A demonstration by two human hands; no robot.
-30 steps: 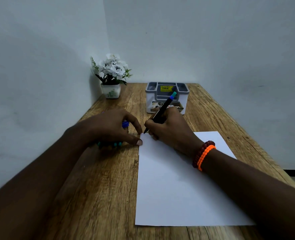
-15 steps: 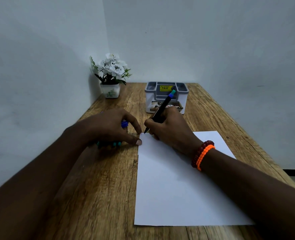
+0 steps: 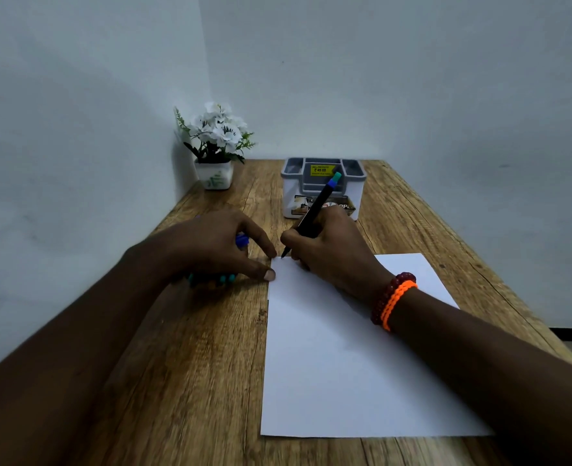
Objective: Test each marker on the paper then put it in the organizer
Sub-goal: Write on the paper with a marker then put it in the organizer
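1. At the far left corner of the wooden table (image 3: 190,348), a small white pot of white flowers (image 3: 215,142) is standing against the wall.
2. The left hand (image 3: 210,250) is resting on the table just left of the paper, with its thumb tip touching the sheet's left edge near the top corner. Its fingers are curling over a bundle of markers (image 3: 225,279), whose teal ends are showing under the palm while a blue end is peeking out between thumb and forefinger; the hand is holding them against the table.
3. The white paper (image 3: 338,364) is lying flat on the table in front of the person, its far left corner sitting between the two hands.
4. The right hand (image 3: 328,253) is gripping a black marker (image 3: 314,210) in a writing pinch, the tip pointing down at the paper's top left corner and the teal end tilting up and away. Whether the tip is touching the sheet is not clear.
5. Red and orange bracelets (image 3: 392,302) are sitting on the right wrist, over the paper.
6. Behind the right hand, the grey and white organizer (image 3: 355,193) is standing near the table's far edge, bearing a yellow price sticker.
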